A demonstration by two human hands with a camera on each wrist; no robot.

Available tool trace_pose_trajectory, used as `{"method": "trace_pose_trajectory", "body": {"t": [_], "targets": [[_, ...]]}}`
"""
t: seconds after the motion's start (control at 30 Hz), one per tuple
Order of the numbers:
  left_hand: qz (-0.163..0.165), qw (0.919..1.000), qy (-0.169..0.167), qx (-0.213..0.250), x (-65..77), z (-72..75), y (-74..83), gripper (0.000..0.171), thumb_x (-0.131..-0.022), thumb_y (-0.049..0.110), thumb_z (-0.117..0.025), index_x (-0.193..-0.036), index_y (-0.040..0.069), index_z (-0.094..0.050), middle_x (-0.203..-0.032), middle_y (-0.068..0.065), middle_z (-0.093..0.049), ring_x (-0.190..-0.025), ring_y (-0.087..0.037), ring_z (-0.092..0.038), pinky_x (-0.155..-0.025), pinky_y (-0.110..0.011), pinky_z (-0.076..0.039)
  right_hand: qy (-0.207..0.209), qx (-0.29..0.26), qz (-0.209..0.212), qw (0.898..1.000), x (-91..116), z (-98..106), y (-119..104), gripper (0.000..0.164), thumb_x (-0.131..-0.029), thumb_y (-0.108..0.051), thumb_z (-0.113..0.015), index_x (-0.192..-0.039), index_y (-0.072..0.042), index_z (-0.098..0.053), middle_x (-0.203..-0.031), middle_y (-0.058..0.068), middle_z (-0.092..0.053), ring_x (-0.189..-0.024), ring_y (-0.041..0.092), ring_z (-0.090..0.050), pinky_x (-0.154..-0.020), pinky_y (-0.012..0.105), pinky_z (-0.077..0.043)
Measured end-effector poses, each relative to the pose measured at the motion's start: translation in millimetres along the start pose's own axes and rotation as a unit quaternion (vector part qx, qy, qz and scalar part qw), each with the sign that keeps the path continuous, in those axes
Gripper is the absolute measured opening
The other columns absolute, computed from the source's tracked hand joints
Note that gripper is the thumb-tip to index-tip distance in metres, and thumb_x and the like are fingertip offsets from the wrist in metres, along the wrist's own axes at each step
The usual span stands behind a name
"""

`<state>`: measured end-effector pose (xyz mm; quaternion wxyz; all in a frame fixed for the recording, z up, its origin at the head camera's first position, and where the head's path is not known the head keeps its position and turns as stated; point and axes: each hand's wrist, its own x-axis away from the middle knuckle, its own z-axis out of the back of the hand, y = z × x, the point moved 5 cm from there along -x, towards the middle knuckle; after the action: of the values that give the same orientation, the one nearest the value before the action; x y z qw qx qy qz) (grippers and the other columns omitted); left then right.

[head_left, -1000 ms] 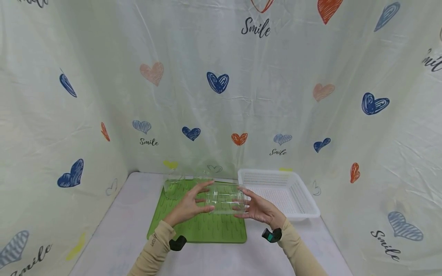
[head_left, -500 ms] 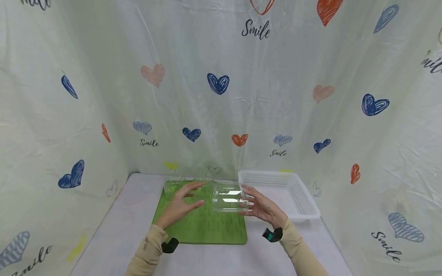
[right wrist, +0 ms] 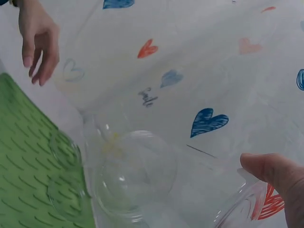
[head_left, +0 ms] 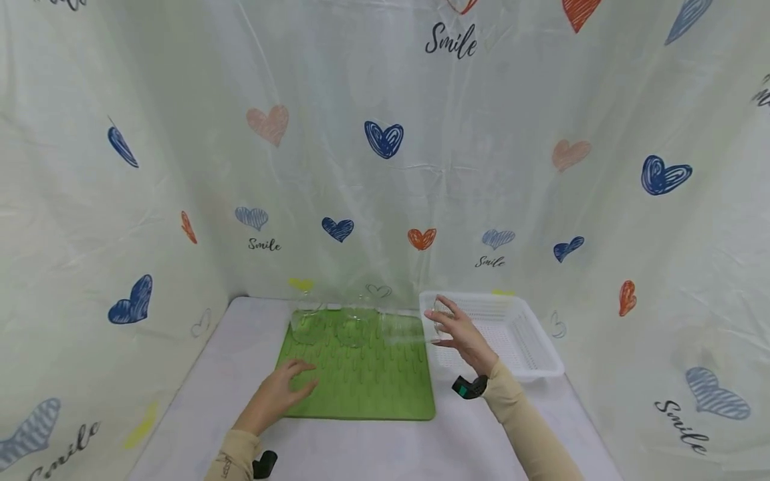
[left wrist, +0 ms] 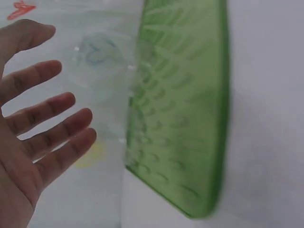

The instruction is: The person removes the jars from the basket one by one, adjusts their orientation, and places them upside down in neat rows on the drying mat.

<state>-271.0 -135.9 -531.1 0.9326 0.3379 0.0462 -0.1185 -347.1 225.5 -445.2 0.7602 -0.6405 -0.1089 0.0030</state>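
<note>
A clear, see-through cylindrical jar (head_left: 400,329) lies sideways in the air over the right back part of the green mat (head_left: 367,394). My right hand (head_left: 466,339) grips its right end with spread, curved fingers; in the right wrist view the thumb (right wrist: 266,166) lies by the jar's near rim. Apart from everything, my left hand (head_left: 275,395) hovers over the mat's front left, its fingers loosely spread and holding nothing. Two more clear vessels, a left one (head_left: 308,325) and a right one (head_left: 353,325), stand at the back of the mat; their outlines are faint.
A white perforated plastic basket (head_left: 541,341) sits at the right, just beside the mat and behind my right hand. The table (head_left: 210,374) has a pale cover. A curtain (head_left: 385,187) printed with hearts hangs at the back and sides.
My left hand has let go of the jar and drawn away to the lower left. With the jar in it, my right hand has moved a little toward the back.
</note>
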Motion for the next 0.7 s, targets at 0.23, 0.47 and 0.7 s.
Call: {"method": "trace_pose_trajectory", "body": {"t": [0.23, 0.47, 0.7], "targets": [[0.040, 0.9974, -0.036, -0.048, 20.1, -23.1, -31.5, 0.032, -0.089, 0.036, -0.068, -0.114, 0.017, -0.068, -0.124, -0.007, -0.059, -0.115, -0.035, -0.058, -0.093, -0.057, -0.049, 0.073, 0.115, 0.052, 0.989, -18, -3, -13, 0.088, -0.083, -0.048, -0.073, -0.153, -0.031, -0.023, -0.157, 0.020, -0.020, -0.138, 0.044, -0.033, -0.100, 0.055, -0.046], [0.052, 0.9949, -0.063, -0.060, 27.5, -34.3, -42.1, 0.032, -0.088, 0.036, -0.068, -0.112, 0.015, -0.068, -0.124, -0.011, -0.059, -0.116, -0.038, -0.056, -0.093, -0.060, -0.047, 0.102, 0.213, 0.103, 0.966, -42, -16, -14, 0.085, -0.083, -0.043, -0.074, -0.152, -0.022, -0.030, -0.154, 0.021, -0.026, -0.140, 0.044, -0.029, -0.106, 0.060, -0.037], [0.049, 0.9936, -0.067, -0.076, 27.9, -41.1, -46.9, 0.027, -0.084, 0.035, -0.072, -0.102, 0.015, -0.071, -0.115, -0.007, -0.061, -0.111, -0.034, -0.057, -0.089, -0.057, -0.050, 0.092, 0.299, 0.116, 0.943, -58, -33, -1, 0.084, -0.081, -0.040, -0.075, -0.150, -0.016, -0.035, -0.148, 0.030, -0.032, -0.130, 0.048, -0.041, -0.099, 0.061, -0.043]]}}
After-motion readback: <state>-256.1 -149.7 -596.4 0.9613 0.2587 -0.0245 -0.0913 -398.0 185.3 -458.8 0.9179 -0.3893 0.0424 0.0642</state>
